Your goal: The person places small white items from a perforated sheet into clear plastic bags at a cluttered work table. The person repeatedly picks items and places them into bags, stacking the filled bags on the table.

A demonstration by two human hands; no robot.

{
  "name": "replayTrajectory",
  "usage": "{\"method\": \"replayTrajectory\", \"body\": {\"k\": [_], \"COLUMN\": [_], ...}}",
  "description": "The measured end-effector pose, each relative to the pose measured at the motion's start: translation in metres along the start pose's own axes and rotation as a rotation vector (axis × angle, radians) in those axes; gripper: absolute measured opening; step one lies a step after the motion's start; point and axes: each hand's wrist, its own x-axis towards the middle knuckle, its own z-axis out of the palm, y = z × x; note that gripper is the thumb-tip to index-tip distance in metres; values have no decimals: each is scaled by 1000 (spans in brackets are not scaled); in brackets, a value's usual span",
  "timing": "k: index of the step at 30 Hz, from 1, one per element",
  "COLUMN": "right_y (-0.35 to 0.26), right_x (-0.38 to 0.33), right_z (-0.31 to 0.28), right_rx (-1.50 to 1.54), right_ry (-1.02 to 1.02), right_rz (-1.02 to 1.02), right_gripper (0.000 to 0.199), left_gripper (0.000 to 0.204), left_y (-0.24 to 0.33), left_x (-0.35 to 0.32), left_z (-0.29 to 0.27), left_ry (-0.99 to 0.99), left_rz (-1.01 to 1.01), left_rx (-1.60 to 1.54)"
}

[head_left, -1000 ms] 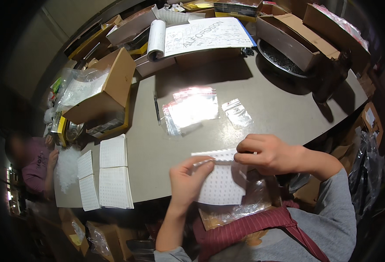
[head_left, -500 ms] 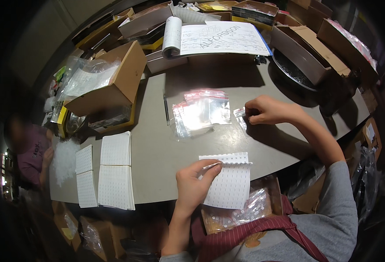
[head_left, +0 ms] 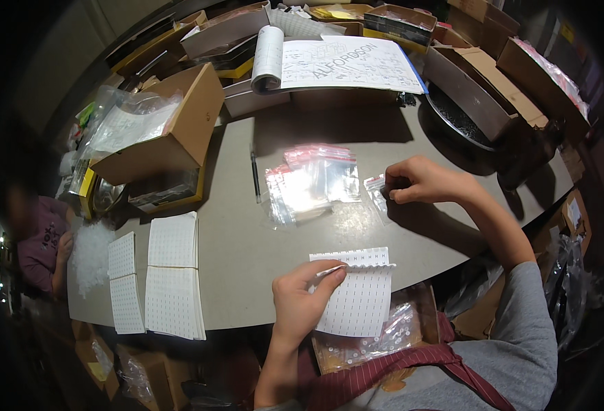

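Low centre of the frame, the left hand [head_left: 302, 301] pinches a peeled label against the label sheet [head_left: 356, 294]; right hand [head_left: 418, 181], mid-right, clamps a small zip bag [head_left: 378, 192] on the table [head_left: 247, 240], steadying it.

A pile of clear zip bags [head_left: 310, 183] lies mid-surface [head_left: 247, 246], a black pen [head_left: 254, 177] just left of it, stacked white perforated sheets [head_left: 171, 274] toward the left near edge, an open cardboard box [head_left: 168, 133] behind them.

head view | worn high, looking steeply down | table [head_left: 247, 246] near | rim bent, probably fisheye
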Motion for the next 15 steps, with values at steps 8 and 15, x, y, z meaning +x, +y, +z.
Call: {"method": "replayTrajectory", "body": {"k": [8, 15], "right_y": [1, -20], "right_x": [13, 26], "right_z": [15, 3], "right_rx": [-206, -607], "right_ry": [52, 153], "right_rz": [-52, 24], "right_gripper": [32, 47], "left_gripper": [14, 15], "left_y": [1, 0], "left_x": [0, -1], "left_z": [0, -1], "left_ry": [5, 39], "left_rz": [-3, 2], "left_rx": [-21, -36]}}
